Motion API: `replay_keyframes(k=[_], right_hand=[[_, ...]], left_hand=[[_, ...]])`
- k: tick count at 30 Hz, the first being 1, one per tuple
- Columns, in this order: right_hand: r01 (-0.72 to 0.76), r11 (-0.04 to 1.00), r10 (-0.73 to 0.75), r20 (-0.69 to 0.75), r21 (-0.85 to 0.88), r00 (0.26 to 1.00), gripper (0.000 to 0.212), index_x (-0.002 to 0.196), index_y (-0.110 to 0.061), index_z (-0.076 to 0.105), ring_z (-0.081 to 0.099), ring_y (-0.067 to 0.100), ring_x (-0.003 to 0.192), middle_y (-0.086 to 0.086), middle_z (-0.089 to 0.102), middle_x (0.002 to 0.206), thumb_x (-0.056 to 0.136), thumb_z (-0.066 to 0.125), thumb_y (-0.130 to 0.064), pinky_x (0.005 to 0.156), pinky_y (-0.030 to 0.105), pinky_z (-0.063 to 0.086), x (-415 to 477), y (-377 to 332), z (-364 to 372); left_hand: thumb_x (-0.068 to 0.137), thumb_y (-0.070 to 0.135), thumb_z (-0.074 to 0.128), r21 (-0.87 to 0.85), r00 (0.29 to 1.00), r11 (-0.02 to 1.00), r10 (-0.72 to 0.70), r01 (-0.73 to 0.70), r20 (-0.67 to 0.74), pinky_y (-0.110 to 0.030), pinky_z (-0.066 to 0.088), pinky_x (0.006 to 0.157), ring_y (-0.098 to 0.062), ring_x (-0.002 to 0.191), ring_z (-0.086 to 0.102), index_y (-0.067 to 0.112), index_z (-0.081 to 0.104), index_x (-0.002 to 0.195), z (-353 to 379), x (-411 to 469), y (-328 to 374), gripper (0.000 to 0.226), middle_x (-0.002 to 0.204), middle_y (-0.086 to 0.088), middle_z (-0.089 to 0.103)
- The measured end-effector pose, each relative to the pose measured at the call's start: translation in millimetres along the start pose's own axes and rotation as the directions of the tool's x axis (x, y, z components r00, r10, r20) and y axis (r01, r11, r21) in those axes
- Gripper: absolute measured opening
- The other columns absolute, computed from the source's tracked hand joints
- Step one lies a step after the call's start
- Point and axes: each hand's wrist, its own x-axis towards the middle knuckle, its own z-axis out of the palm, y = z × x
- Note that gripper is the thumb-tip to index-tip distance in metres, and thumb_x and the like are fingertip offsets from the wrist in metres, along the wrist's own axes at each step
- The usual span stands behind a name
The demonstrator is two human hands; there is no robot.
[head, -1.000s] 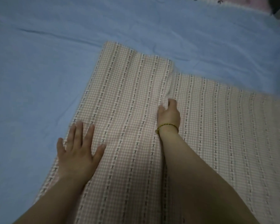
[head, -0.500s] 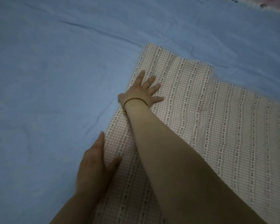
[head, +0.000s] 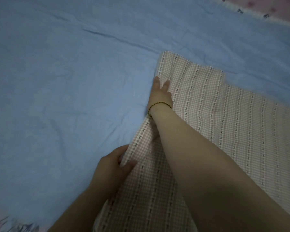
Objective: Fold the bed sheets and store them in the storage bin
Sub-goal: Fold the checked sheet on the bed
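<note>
A pink checked bed sheet [head: 224, 118] with dark dotted stripes lies partly folded on the bed, taking up the right half of the view. My left hand [head: 110, 166] grips the sheet's left edge near the bottom, fingers under the cloth and thumb on top, lifting it a little. My right hand [head: 161, 94], with a gold bracelet at the wrist, reaches across to the same edge farther up; its fingers go round the raised edge near the far corner. No storage bin is in view.
A blue bed cover [head: 65, 81] with shallow creases spreads under the sheet to the left and beyond it. A pink patterned cloth [head: 274, 10] shows at the top right corner, and another patterned edge [head: 15, 226] at the bottom left.
Both hands left the flat sheet surface and went to its left edge. The left hand now holds that edge, the right hand took it farther up, and the edge is lifted.
</note>
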Motion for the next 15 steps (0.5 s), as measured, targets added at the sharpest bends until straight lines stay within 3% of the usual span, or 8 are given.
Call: replay_keyframes(k=[2, 5, 7, 10, 12, 15], right_hand=[[0.076, 0.981, -0.069, -0.048, 0.177, 0.996, 0.073, 0.148, -0.024, -0.006, 0.017, 0.028, 0.140, 0.007, -0.012, 0.155, 0.094, 0.037, 0.000, 0.112, 0.034, 0.019, -12, 17, -20], [0.164, 0.918, -0.120, -0.140, 0.360, 0.983, 0.075, 0.148, -0.021, 0.000, 0.011, 0.019, 0.143, 0.004, -0.002, 0.157, 0.090, 0.039, 0.006, 0.110, 0.018, 0.009, -32, 46, -54], [0.208, 0.876, -0.136, -0.192, 0.434, 0.972, 0.073, 0.148, -0.018, 0.003, 0.015, 0.017, 0.141, 0.004, 0.005, 0.156, 0.090, 0.040, 0.006, 0.104, 0.011, 0.008, -47, 69, -75], [0.236, 0.837, -0.127, -0.243, 0.493, 0.962, 0.073, 0.148, -0.018, 0.004, 0.022, 0.017, 0.139, 0.003, 0.012, 0.155, 0.090, 0.041, 0.006, 0.101, 0.011, 0.013, -71, 121, -109], [0.250, 0.811, -0.120, -0.267, 0.528, 0.956, 0.073, 0.148, -0.018, 0.004, 0.026, 0.018, 0.137, 0.002, 0.015, 0.154, 0.090, 0.040, 0.006, 0.100, 0.010, 0.018, -84, 161, -125], [0.270, 0.749, -0.102, -0.297, 0.605, 0.949, 0.070, 0.148, -0.017, 0.007, 0.032, 0.018, 0.133, 0.002, 0.022, 0.152, 0.091, 0.039, 0.008, 0.089, 0.005, 0.025, -99, 224, -142]], left_hand=[[0.083, 0.014, 0.066, -0.026, 0.999, 0.998, 0.053, -0.053, 0.000, 0.003, 0.039, 0.060, 0.015, 0.063, 0.057, 0.030, 0.060, 0.113, -2, -12, 20, 0.035, 0.072, 0.027, 0.058], [0.083, 0.013, 0.066, -0.036, 0.987, 0.986, 0.162, -0.162, 0.009, 0.001, 0.038, 0.055, 0.019, 0.061, 0.055, 0.043, 0.053, 0.099, 3, -31, 58, 0.036, 0.050, 0.028, 0.058], [0.082, 0.014, 0.066, 0.004, 0.971, 0.971, 0.239, -0.239, 0.031, 0.000, 0.036, 0.053, 0.017, 0.059, 0.053, 0.046, 0.050, 0.099, 16, -45, 84, 0.040, 0.051, 0.036, 0.054], [0.083, 0.027, 0.065, 0.043, 0.948, 0.948, 0.311, -0.314, 0.065, -0.002, 0.035, 0.055, 0.006, 0.061, 0.055, 0.038, 0.057, 0.118, 54, -68, 122, 0.037, 0.062, 0.017, 0.063], [0.078, 0.045, 0.053, 0.124, 0.922, 0.915, 0.376, -0.385, 0.090, -0.006, 0.036, 0.060, -0.004, 0.076, 0.056, 0.033, 0.055, 0.126, 86, -84, 143, 0.049, 0.081, 0.006, 0.069], [0.072, 0.050, 0.040, 0.225, 0.884, 0.855, 0.455, -0.467, 0.105, -0.013, 0.033, 0.068, -0.008, 0.089, 0.060, 0.035, 0.049, 0.131, 143, -108, 174, 0.062, 0.097, 0.004, 0.070]])
